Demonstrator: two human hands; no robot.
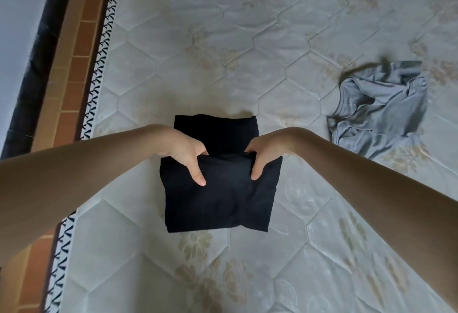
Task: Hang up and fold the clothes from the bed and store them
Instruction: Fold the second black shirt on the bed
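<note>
A black garment (pixel 218 201), folded into a compact rectangle, lies in the middle of the quilted mattress (pixel 247 39). My left hand (pixel 186 154) grips its folded upper edge on the left, thumb on top and fingers tucked under the fold. My right hand (pixel 262 156) grips the same edge on the right in the same way. A further part of the black garment shows flat beyond my hands. A crumpled grey shirt (pixel 381 109) lies unfolded on the mattress to the right, apart from both hands.
The mattress edge with its black-and-white trim (pixel 99 64) runs along the left. Beyond it are orange floor tiles (pixel 71 64), a dark skirting strip (pixel 37 64) and a pale wall.
</note>
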